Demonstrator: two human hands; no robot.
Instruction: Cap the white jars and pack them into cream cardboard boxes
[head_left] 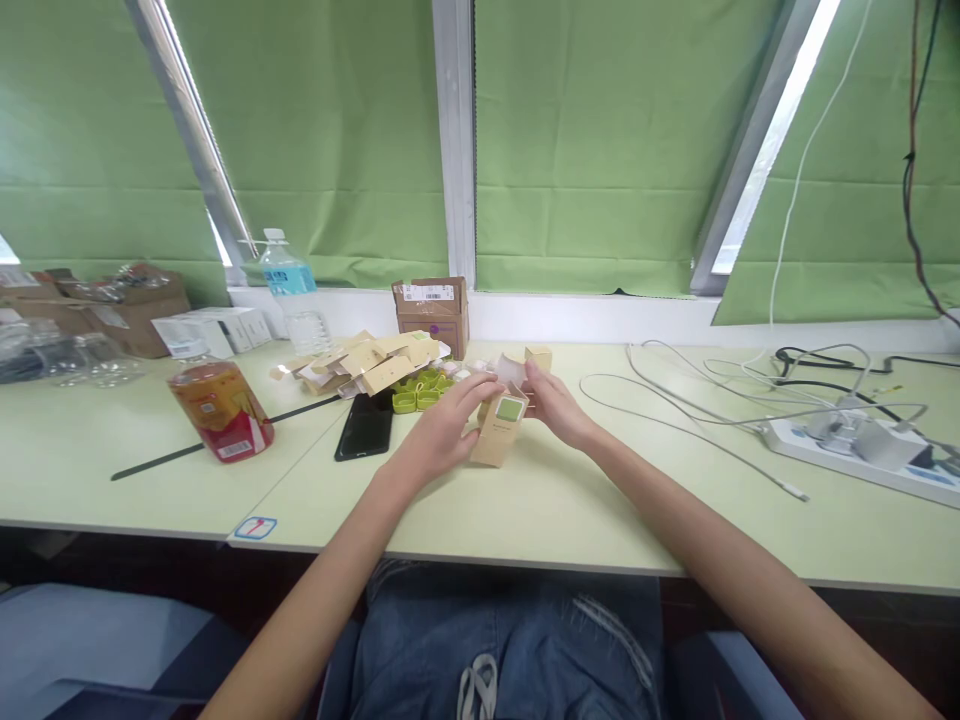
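Both my hands meet over the middle of the pale green table (570, 500). My left hand (442, 425) curls round the side of a small tan carton (501, 428) with a green square on its front. The carton stands tilted on the table with its top flaps open. My right hand (556, 403) pinches at the carton's open top, where a small pale item (510, 371) sticks out; I cannot make out what it is. A tan flap (538, 357) rises just behind my right fingers.
A heap of flat tan cartons (367, 365) and small green pieces (418, 392) lies behind a black phone (365, 428). A red jar (220, 408), a water bottle (294, 290), a brown box (433, 312), more boxes at left, and cables with a power strip (855, 445) at right.
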